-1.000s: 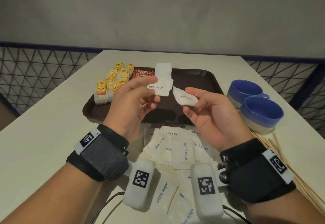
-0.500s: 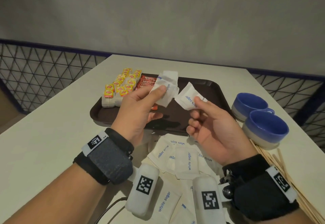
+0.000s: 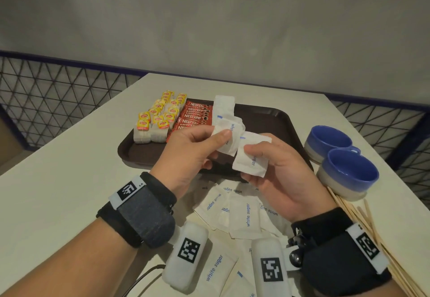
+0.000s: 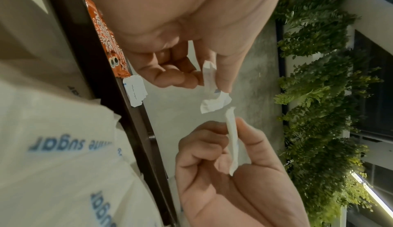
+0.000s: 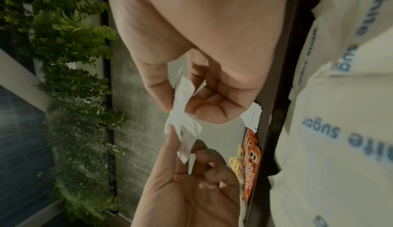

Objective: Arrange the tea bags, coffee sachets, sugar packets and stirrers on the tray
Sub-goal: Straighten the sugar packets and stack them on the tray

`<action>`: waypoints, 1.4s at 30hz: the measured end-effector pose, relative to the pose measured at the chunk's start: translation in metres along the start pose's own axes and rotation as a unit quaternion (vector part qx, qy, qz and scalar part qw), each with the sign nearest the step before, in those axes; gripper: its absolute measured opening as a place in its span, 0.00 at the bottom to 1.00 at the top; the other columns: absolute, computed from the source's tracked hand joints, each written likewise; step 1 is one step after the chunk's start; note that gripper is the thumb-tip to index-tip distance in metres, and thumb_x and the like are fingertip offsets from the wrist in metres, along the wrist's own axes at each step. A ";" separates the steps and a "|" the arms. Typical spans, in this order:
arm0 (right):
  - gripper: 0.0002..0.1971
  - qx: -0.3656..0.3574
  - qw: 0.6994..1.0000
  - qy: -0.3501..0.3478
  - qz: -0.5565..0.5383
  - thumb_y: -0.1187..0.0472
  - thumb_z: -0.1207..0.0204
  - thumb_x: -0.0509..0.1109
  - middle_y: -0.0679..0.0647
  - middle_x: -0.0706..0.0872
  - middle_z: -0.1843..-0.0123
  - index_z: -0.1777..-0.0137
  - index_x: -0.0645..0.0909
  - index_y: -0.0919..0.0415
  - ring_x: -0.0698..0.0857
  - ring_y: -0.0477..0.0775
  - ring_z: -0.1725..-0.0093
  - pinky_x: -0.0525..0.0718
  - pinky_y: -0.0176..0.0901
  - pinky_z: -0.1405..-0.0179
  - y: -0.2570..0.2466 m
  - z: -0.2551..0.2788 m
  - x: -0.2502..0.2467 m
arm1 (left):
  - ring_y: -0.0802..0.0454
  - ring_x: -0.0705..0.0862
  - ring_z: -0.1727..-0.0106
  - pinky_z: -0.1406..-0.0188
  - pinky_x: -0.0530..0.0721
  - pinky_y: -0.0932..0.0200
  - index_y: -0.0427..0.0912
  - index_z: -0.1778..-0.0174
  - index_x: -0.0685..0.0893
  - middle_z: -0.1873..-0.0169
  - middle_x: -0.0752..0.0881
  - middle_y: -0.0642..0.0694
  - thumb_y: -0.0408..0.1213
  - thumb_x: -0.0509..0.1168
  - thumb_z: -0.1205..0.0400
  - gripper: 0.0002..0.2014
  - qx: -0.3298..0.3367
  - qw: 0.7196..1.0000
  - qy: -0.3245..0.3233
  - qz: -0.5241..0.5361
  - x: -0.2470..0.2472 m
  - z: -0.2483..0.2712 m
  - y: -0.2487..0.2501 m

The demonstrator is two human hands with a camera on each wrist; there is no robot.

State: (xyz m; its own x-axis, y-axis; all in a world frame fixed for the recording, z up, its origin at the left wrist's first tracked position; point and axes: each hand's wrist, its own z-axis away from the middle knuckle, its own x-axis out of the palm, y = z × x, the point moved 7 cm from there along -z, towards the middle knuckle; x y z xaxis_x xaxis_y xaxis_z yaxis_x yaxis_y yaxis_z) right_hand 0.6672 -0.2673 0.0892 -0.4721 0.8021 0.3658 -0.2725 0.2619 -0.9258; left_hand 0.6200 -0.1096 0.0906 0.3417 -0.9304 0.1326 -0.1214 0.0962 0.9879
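So there's a big pale worktop (image 3: pixel 69 180) with a dark brown tray (image 3: pixel 267 119) sitting toward its far edge. On the tray's left end are yellow-tagged tea bags (image 3: pixel 158 119), then red coffee sachets (image 3: pixel 195 116) right beside them, then a small stack of white sugar packets (image 3: pixel 223 105) next to those. Near the right edge of the worktop are two blue cups (image 3: pixel 347 171), touching each other, with wooden stirrers (image 3: pixel 363 222) lying just beside the nearer one. A loose pile of sugar packets (image 3: pixel 242 215) is spread along the near edge, just in front of the tray. Above that pile, the left hand (image 3: pixel 186 154) pinches a couple of packets (image 3: pixel 229 138) between thumb and fingers, and the right hand (image 3: pixel 279 175) pinches one more packet (image 3: pixel 250 159) the same way, the two bunches almost touching over the tray's near rim.
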 end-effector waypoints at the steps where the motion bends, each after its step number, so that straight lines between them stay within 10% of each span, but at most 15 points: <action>1: 0.10 -0.005 1.000 -0.004 0.005 0.70 0.23 0.72 0.61 0.92 0.47 0.43 0.86 0.64 0.88 0.51 0.57 0.81 0.45 0.60 0.000 0.000 0.001 | 0.58 0.80 0.66 0.70 0.79 0.63 0.48 0.51 0.96 0.61 0.92 0.53 0.42 0.75 0.19 0.05 0.002 1.000 -0.002 -0.007 0.000 0.000 -0.001; 11: 0.17 -0.042 0.998 0.017 -0.032 0.72 0.24 0.74 0.61 0.93 0.43 0.35 0.84 0.64 0.94 0.54 0.49 0.91 0.43 0.55 -0.006 0.000 0.000 | 0.56 0.80 0.68 0.73 0.75 0.63 0.48 0.61 0.95 0.62 0.87 0.48 0.56 0.73 0.27 0.15 -0.038 0.996 -0.077 0.011 0.014 0.004 -0.001; 18: 0.13 -0.025 0.998 0.040 0.046 0.59 0.24 0.77 0.58 0.94 0.45 0.40 0.90 0.58 0.88 0.54 0.51 0.83 0.47 0.55 -0.002 -0.001 -0.003 | 0.55 0.82 0.65 0.73 0.76 0.65 0.48 0.57 0.94 0.70 0.84 0.52 0.42 0.68 0.15 0.09 -0.008 0.992 -0.126 -0.018 0.021 0.009 0.001; 28: 0.12 -0.053 0.995 0.029 0.083 0.62 0.26 0.78 0.58 0.94 0.49 0.44 0.88 0.62 0.91 0.55 0.52 0.86 0.42 0.62 -0.004 0.000 -0.002 | 0.56 0.81 0.66 0.72 0.78 0.62 0.47 0.59 0.96 0.66 0.90 0.50 0.41 0.76 0.21 0.05 0.028 1.000 0.006 -0.012 0.001 0.002 0.012; 42: 0.09 -0.034 0.996 0.046 0.061 0.58 0.19 0.73 0.64 0.92 0.48 0.47 0.89 0.63 0.89 0.58 0.55 0.89 0.52 0.57 -0.004 0.001 -0.003 | 0.50 0.90 0.67 0.67 0.89 0.63 0.36 0.48 0.91 0.63 0.93 0.40 0.22 0.72 0.19 0.08 -0.005 0.998 0.008 0.065 0.005 0.003 0.006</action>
State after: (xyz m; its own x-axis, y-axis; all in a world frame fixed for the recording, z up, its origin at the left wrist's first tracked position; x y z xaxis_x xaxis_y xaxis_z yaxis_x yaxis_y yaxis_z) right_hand 0.6692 -0.2710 0.0923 -0.4183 0.8751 0.2433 -0.1584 0.1935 -0.9682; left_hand 0.6184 -0.1148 0.0975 0.3379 -0.9044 0.2606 -0.1555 0.2194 0.9632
